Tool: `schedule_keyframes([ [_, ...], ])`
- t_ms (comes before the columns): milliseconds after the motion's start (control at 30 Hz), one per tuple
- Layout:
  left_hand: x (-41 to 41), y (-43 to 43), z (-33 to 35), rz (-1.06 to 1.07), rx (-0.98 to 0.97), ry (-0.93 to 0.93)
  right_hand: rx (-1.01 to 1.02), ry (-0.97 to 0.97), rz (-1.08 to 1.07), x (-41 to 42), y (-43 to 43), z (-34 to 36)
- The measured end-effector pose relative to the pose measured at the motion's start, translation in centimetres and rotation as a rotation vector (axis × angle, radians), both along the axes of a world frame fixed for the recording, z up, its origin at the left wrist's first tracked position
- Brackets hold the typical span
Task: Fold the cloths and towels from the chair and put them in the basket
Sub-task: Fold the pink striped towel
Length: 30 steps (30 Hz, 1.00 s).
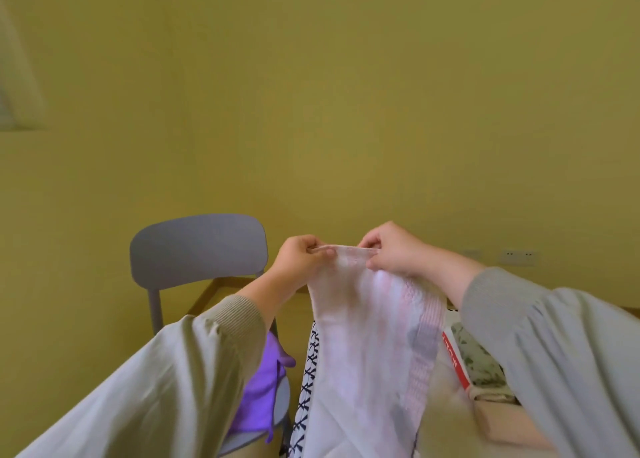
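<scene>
Yellow-green wall [311, 94] fills the background. Left hand [301, 257] and right hand [394, 250] are raised close together, each with a narrow grip pinching the top hem of a pale pink towel [367, 336]. The towel's long axis hangs straight down from the grips, toward the person. A navy-patterned cloth [308, 371] lies along its left edge. A grey chair [197, 250] stands nearer the left hand, with a purple cloth [259, 398] on its seat. Open room lies above and ahead.

A plain olive-yellow wall [346, 94] carries pale sockets [518, 257] low on the right.
</scene>
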State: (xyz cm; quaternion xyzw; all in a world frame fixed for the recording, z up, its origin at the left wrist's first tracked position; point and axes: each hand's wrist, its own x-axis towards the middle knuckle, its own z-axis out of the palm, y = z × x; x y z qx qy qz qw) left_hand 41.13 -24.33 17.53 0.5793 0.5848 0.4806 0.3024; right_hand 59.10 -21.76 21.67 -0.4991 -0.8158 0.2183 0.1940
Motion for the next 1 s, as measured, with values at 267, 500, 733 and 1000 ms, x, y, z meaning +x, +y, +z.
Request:
schedule_keyframes([
  [267,-2.1,-2.8,2.2,0.198,0.195,0.162,0.045,-0.088,-0.162,2.0,-1.5,0.1],
  [500,-3.7,-4.0,4.0,0.327,0.206,0.122,-0.026,0.338,-0.143,2.8,-2.4,1.7],
  [733,-4.2,-5.4,4.4,0.266,0.119,-0.154,-0.357,0.868,-0.058,1.8,-3.2,3.2],
  [1000,-4.8,-5.6,2.9,0.247,0.075,-0.063,-0.555,0.766,0.055,2.3,-3.6,3.0],
])
